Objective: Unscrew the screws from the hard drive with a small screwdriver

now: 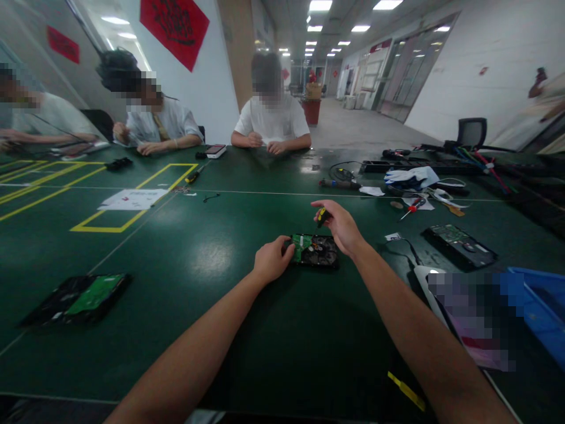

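Note:
A hard drive (316, 253) lies on the green table in front of me with its green circuit board facing up. My left hand (272, 259) grips the drive's left edge between thumb and fingers. Just above the drive's upper right part, my right hand (343, 228) is closed around a small yellow-and-black screwdriver (323, 218). Only a stub of its handle shows; I cannot make out the shaft or where the tip is. The drive's right edge is partly behind my right hand.
More hard drives lie at left (83, 297) and right (461, 244). Beside my right arm are a pixelated pinkish item (472, 330) and a blue bin (541, 312). Further back are a red screwdriver (414, 206), gloves (412, 176) and cables. Several people sit across the table (212, 365).

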Tool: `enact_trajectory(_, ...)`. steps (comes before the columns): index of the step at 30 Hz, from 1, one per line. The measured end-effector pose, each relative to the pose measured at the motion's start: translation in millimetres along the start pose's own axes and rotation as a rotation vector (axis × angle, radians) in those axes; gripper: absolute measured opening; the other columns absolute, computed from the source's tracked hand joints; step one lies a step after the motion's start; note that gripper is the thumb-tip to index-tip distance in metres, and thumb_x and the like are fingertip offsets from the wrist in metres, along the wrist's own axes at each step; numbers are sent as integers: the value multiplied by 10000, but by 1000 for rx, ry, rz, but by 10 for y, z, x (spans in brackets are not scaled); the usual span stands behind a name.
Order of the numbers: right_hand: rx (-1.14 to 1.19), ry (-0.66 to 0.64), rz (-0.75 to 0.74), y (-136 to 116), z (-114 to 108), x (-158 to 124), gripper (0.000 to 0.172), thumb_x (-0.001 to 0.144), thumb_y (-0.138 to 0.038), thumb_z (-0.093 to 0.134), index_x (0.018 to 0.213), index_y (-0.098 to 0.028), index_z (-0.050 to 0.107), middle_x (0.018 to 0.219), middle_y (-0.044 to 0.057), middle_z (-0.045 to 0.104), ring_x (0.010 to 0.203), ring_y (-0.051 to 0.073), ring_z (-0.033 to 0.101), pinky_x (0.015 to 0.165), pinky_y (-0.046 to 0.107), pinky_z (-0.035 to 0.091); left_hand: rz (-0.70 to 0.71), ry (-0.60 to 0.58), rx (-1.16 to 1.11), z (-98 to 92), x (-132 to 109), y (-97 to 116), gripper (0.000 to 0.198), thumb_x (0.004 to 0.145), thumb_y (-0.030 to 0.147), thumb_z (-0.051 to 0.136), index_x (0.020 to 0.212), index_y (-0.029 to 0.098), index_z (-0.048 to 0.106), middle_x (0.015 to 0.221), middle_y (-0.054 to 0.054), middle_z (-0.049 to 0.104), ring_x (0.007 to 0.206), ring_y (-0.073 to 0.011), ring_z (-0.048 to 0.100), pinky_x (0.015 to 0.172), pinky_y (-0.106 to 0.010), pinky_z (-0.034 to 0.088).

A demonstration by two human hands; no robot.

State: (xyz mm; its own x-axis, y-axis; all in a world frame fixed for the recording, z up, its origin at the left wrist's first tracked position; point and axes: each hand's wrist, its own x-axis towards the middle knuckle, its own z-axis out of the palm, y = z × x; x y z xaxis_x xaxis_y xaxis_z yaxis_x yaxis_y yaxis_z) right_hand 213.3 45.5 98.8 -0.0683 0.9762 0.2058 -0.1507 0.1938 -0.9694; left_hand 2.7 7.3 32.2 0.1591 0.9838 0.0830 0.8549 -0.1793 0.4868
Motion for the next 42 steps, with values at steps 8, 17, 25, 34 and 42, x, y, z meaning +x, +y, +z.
enact_trajectory(8, 61, -47, -6, -6, 20, -12, 323, 912, -534, 598, 863, -226, 686, 881, 37, 676, 860, 201, 651, 846, 370, 494, 15, 9, -10, 4, 1, -12, 423, 1013, 489, 482, 1334, 260, 635, 966, -32, 784, 854, -217, 721, 692, -306, 454)
enact_trajectory(17, 109, -95, 23, -70, 60, -49, 407, 946, -523, 474, 952, -220, 746, 790, 45, 650, 799, 210, 612, 790, 373, 484, -3, -8, -12, -23, -4, 17, 420, 1017, 474, 490, 1351, 259, 629, 988, -46, 784, 870, -214, 724, 718, -304, 470)
enact_trajectory(25, 47, -34, 14, -18, 50, -33, 349, 919, -539, 587, 962, -232, 747, 877, 45, 673, 874, 210, 642, 846, 377, 499, -5, -8, -20, -18, -2, 3, 419, 1015, 476, 494, 1344, 256, 633, 994, -45, 785, 877, -216, 725, 718, -305, 472)
enact_trajectory(34, 16, -33, -37, -29, 33, -22, 256, 860, -483, 681, 860, -228, 711, 932, 40, 682, 907, 205, 638, 848, 358, 491, 2, 7, -14, 9, 1, -24, 428, 1013, 485, 490, 1348, 260, 634, 1007, -42, 787, 901, -226, 729, 739, -316, 483)
enact_trajectory(42, 138, -35, 24, -29, 62, -41, 290, 904, -506, 575, 847, -242, 680, 778, 18, 612, 746, 195, 598, 812, 388, 495, 12, 6, -12, 3, 0, -18, 426, 1014, 483, 487, 1351, 264, 630, 992, -34, 786, 885, -224, 728, 723, -314, 479)
